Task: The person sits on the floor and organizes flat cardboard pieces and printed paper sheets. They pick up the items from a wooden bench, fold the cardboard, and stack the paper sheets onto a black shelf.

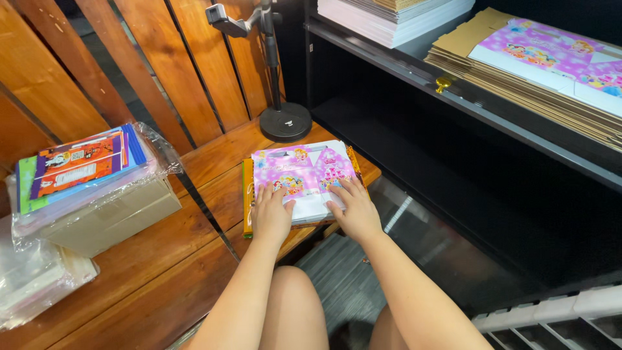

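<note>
A stack of flat pink and purple printed cardboard sheets [304,170] lies on the wooden bench [162,279] in front of me. My left hand [271,212] rests flat on the stack's near left corner, fingers spread. On the near right corner my right hand [353,209] lies palm down, fingers also apart. Neither hand grips anything; both press on the top sheet. Orange and yellow edges of lower sheets show under the stack.
A plastic-wrapped bundle of colourful flat packs [91,188] sits at the left, with clear bags [32,279] below it. A black round-based stand [285,120] is behind the stack. Black shelves [492,116] at right hold piles of flat cardboard [538,71].
</note>
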